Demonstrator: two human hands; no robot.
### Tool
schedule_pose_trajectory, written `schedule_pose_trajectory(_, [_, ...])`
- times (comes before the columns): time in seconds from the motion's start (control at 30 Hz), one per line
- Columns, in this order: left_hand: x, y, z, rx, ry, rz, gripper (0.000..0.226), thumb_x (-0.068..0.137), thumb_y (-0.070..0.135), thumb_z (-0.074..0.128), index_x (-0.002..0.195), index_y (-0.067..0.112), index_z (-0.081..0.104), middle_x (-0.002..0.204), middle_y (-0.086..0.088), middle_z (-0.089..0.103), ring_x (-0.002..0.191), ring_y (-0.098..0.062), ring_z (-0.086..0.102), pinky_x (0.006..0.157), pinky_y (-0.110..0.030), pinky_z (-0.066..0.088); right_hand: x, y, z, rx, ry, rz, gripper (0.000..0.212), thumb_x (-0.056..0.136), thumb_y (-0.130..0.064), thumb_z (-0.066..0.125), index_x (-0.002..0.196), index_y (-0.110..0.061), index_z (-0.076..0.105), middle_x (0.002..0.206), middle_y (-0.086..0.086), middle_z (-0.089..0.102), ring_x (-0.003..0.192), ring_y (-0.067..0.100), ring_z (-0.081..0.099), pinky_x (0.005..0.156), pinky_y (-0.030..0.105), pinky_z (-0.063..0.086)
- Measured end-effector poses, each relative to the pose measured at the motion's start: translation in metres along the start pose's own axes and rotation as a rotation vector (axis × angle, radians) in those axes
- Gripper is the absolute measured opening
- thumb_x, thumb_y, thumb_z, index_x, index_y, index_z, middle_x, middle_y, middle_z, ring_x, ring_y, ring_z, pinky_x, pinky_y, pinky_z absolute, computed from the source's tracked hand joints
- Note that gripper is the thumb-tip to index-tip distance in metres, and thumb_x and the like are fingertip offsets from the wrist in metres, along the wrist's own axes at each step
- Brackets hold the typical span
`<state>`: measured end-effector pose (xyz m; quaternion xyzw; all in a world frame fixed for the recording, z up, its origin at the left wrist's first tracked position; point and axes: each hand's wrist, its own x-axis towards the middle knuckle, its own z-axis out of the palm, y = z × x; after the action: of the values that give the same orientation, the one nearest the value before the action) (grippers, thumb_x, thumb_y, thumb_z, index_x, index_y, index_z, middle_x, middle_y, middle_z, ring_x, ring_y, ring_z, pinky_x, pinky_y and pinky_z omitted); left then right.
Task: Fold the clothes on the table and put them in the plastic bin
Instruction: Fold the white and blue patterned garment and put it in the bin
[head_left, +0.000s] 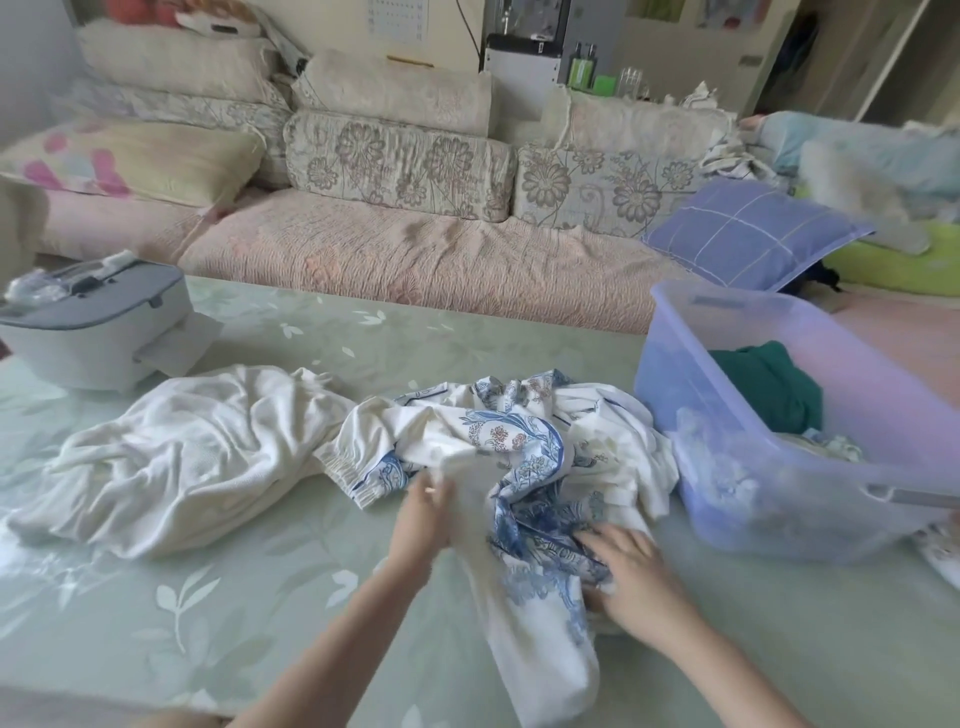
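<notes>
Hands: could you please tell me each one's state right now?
Left hand: grips the floral garment.
Right hand: on the garment; grip cannot be told.

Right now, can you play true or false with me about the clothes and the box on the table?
1. Both the left hand and the right hand are on the blue-patterned garment. True.
2. The plastic bin is empty. False: a green cloth lies inside it.
3. The plain white garment is neatly folded. False: it lies crumpled on the table.
4. The plastic bin stands to the right of the blue-patterned garment. True.
</notes>
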<state>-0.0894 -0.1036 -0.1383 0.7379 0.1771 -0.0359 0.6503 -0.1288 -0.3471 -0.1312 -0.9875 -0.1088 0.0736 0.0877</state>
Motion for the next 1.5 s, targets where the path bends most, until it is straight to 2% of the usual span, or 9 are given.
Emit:
schedule_pose_trajectory(0.1, [0.010,0.009,-0.051,-0.089,0.243,0.022,0.028,0.091,0.035,0.046,0.084,0.008,0.046,0.078,-0.015,0.052,0.077,-0.029,0.052,0.065,-0.040,0.044,-0.003,-0.008,-0.009,-0.028,0.018,0.061,0.050,0.091,-0.051,0.048,0.136,-0.031,0.042,0.136,-0.006,0.040,0.127,0.016,0.035,0.102,0.028,0.030])
schedule_pose_trajectory(0.33, [0.010,0.028,-0.136,0.456,0.462,0.323,0.023,0.095,0.012,0.045,0.115,0.001,0.045,0.105,-0.021,0.056,0.095,-0.038,0.054,0.072,-0.040,0.037,-0.016,-0.036,-0.012,0.191,-0.052,0.071,0.027,0.090,-0.055,0.049,0.082,-0.031,0.057,0.070,-0.013,0.055,0.072,0.004,0.054,0.060,0.018,0.036])
schedule_pose_trajectory(0.47, [-0.005,0.006,-0.133,0.654,0.372,0.364,0.056,0.090,0.021,0.059,0.136,0.000,0.035,0.134,-0.026,0.039,0.125,-0.040,0.039,0.104,-0.047,0.034,-0.006,-0.031,-0.021,0.290,0.088,0.150,0.018,0.087,-0.051,0.058,0.090,-0.034,0.061,0.091,-0.013,0.063,0.085,0.007,0.060,0.073,0.026,0.045])
schedule_pose_trajectory(0.6, [-0.039,-0.025,-0.129,0.845,0.197,0.196,0.094,0.079,0.053,0.065,0.149,0.016,0.014,0.140,-0.018,0.030,0.129,-0.036,0.033,0.107,-0.042,0.029,-0.003,-0.014,-0.012,0.015,0.048,0.221,0.064,0.081,-0.063,0.058,0.135,-0.034,0.041,0.135,0.000,0.039,0.125,0.022,0.038,0.099,0.031,0.036])
schedule_pose_trajectory(0.7, [-0.052,-0.038,-0.127,1.106,0.199,0.143,0.102,0.077,0.064,0.060,0.150,0.027,-0.001,0.134,-0.012,0.038,0.119,-0.030,0.041,0.099,-0.035,0.032,-0.009,-0.007,0.002,0.147,0.054,0.262,0.066,0.077,-0.048,0.070,0.135,-0.036,0.041,0.127,0.006,0.037,0.120,0.028,0.040,0.100,0.029,0.035])
schedule_pose_trajectory(0.87, [-0.037,-0.038,-0.136,0.867,0.190,0.293,0.069,0.075,-0.002,0.058,0.135,0.026,0.039,0.121,-0.010,0.057,0.093,-0.029,0.057,0.072,-0.034,0.046,-0.016,0.001,0.008,0.446,0.047,0.141,0.050,0.076,0.011,0.065,0.114,-0.020,0.060,0.089,-0.003,0.043,0.084,0.008,0.050,0.077,-0.001,0.032])
schedule_pose_trajectory(1.1, [-0.011,-0.011,-0.172,0.988,0.336,0.578,0.083,0.059,-0.030,0.041,0.124,0.018,0.059,0.116,-0.011,0.050,0.109,-0.030,0.045,0.086,-0.041,0.046,-0.029,0.035,-0.018,0.196,0.022,0.200,0.051,0.075,0.015,0.047,0.109,-0.020,0.064,0.105,-0.003,0.049,0.106,0.019,0.050,0.075,0.009,0.031])
schedule_pose_trajectory(1.37, [-0.048,-0.037,-0.128,1.053,0.076,0.801,0.043,0.079,0.021,0.070,0.120,0.028,0.060,0.131,-0.001,0.053,0.124,-0.025,0.047,0.105,-0.046,0.037,-0.024,-0.022,-0.017,0.125,-0.008,-0.063,0.039,0.095,-0.029,0.054,0.134,-0.030,0.051,0.137,-0.013,0.046,0.129,0.009,0.032,0.106,0.020,0.019])
schedule_pose_trajectory(1.5, [-0.060,-0.039,-0.113,1.284,-0.222,0.548,0.057,0.094,0.055,0.027,0.147,0.035,0.026,0.156,0.005,0.016,0.144,-0.018,0.018,0.116,-0.037,0.020,-0.021,-0.049,-0.014,0.103,-0.164,-0.066,0.037,0.096,-0.039,0.049,0.128,-0.023,0.056,0.130,-0.006,0.052,0.125,0.010,0.045,0.102,0.026,0.035])
